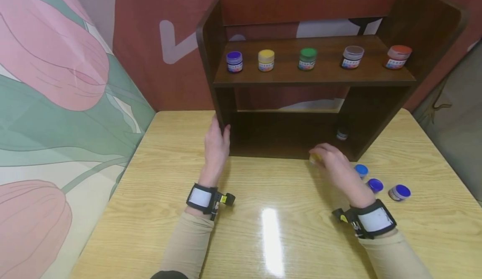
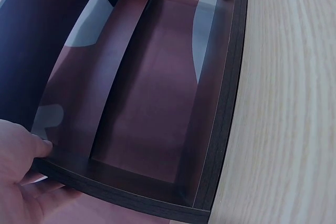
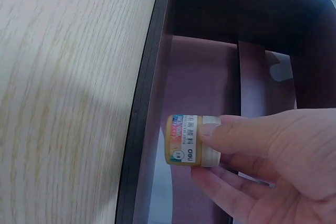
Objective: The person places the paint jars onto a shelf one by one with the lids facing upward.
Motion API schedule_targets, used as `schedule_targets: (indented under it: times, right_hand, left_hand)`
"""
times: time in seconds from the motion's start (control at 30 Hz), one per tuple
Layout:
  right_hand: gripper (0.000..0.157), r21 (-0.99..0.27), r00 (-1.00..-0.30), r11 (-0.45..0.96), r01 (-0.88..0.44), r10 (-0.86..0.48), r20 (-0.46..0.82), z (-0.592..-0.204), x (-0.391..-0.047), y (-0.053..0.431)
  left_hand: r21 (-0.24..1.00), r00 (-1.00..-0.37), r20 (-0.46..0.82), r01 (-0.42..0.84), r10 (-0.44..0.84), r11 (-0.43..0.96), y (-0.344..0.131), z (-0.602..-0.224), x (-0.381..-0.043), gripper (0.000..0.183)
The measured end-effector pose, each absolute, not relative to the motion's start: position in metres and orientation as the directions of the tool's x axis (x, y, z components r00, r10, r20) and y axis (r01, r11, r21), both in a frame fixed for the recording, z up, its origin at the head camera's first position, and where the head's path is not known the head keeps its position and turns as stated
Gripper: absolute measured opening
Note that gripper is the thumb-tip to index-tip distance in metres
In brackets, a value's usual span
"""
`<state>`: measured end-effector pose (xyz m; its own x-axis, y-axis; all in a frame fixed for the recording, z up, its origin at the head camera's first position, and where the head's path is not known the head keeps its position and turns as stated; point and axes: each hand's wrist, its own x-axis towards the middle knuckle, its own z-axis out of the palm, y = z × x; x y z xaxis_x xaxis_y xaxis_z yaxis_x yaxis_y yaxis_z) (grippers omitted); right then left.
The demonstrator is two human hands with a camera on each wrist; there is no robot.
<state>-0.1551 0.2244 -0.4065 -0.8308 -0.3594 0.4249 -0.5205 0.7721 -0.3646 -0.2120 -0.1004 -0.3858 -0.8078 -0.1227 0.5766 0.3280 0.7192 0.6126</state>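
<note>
My left hand (image 1: 217,143) grips the left side panel of a dark brown wooden shelf (image 1: 263,83), the thumb inside and the fingers outside, as the left wrist view shows. Between the thumb and fingers of my right hand (image 1: 335,166) is a small paint jar (image 3: 184,140) with ochre-yellow paint, a pale lid and a printed label. It is held at the front edge of the lower board, toward the right. Farther back on that board, near the right panel, stands another small paint jar (image 1: 342,134).
Along the upper board stand paint jars with purple (image 1: 234,62), yellow (image 1: 266,60), green (image 1: 307,59), dark (image 1: 352,57) and red (image 1: 398,57) tops. Three blue-lidded jars (image 1: 399,192) sit on the wooden table (image 1: 169,145) beside my right wrist. A patterned cloth (image 1: 158,3) hangs behind.
</note>
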Motion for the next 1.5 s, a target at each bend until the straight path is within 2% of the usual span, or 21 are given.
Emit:
schedule_targets:
  times: [0.4,0.9,1.5]
  right_hand:
    - [0.022,-0.332,-0.796,0.782,-0.527,-0.317,0.515,-0.406,-0.169,0.227]
    - [0.022,-0.309,-0.809,0.810,-0.498,-0.307,0.500,-0.394,-0.194,0.238]
    - [0.024,-0.351,-0.844,0.813,-0.464,-0.286,0.454,-0.391,-0.212,0.245]
  left_hand:
    - [0.617,-0.812,0.568,0.313,-0.134,0.722,-0.101,-0.386,-0.212,0.045]
    - [0.611,-0.809,0.572,0.314,-0.132,0.727,-0.101,-0.389,-0.213,0.044]
    - [0.610,-0.803,0.583,0.331,-0.125,0.720,-0.100,-0.387,-0.213,0.044]
